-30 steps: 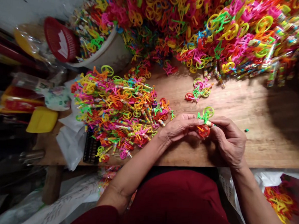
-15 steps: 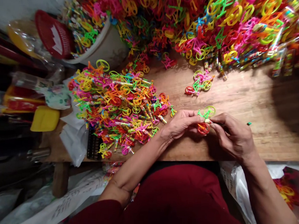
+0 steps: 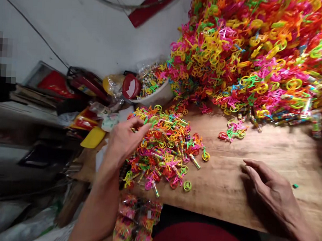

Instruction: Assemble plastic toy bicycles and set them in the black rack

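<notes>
Near the wooden table's (image 3: 216,195) left edge, the multicoloured heap of small plastic bicycles (image 3: 166,149) spreads rightward and nearward from the left hand (image 3: 124,140), its grip unclear, while the right hand (image 3: 274,191), empty, fingertips slightly apart, is farther off.

Both hands apart over a wooden bench (image 3: 217,184) of bright plastic toys.
Left hand (image 3: 126,140) is at the smaller pile (image 3: 167,146); grip unclear. Right hand (image 3: 272,187) shows nothing held, a green bit (image 3: 295,186) to its right. Toy cluster (image 3: 233,130) lies before the large heap (image 3: 250,60); filled tub (image 3: 161,94) behind the smaller pile.
</notes>
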Demonstrator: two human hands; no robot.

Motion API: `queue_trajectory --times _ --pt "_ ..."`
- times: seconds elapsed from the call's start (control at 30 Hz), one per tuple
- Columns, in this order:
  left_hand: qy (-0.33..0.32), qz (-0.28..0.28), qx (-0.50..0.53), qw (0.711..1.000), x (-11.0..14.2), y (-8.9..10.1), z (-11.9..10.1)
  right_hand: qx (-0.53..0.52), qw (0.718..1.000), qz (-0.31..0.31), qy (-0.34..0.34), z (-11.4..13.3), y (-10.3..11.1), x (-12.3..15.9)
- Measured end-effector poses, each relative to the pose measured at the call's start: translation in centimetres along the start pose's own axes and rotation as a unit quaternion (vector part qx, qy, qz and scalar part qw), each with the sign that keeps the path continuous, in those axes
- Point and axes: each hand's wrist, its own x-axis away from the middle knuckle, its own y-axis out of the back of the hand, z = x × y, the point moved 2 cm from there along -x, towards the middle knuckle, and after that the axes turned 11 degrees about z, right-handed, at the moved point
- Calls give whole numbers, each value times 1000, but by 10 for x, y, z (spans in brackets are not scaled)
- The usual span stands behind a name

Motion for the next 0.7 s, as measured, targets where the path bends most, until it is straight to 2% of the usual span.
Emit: queue_trajectory --times 0.03,0.07,0.1,0.13,0.17,0.23,0.3,0.33,0.4,0.47,0.53,0.6,0.7 --pt "-9 -60 -113 992 -5 12 0 5 1000 2 -5 -6 -1 0" --pt "-21 -110 -211 971 -10 16 -4 9 1000 4 -2 -9 -2 -1" --pt "-38 -147 -280 948 -15 11 -10 15 1000 5 5 -12 -3 -2" --pt "-58 -151 -312 936 -21 -1 -19 23 1000 4 13 -13 -3 -3" --pt "-82 -132 -312 937 -28 -21 -29 31 999 4 18 -13 -4 -3" --pt "-138 -24 -257 956 -45 -72 -50 34 999 7 18 -11 -4 -3" --pt "-148 90 -219 960 -67 -126 -66 30 999 7 10 -9 0 0" --pt "-138 127 -213 959 -78 -149 -71 31 999 2 8 -8 3 2" --pt "-102 139 -207 963 -100 -183 -75 41 999 -15 7 -7 13 6" --pt "-82 141 -193 967 -117 -205 -72 62 997 -44 1 -9 29 8" --pt "-84 145 -176 970 -128 -218 -67 96 992 -81 -10 -14 47 5" --pt "-96 138 -162 972 -135 -225 -62 154 980 -124 -14 -20 67 -4" --pt "-114 127 -151 974 -137 -225 -62 273 946 -172 -20 -27 91 -29"
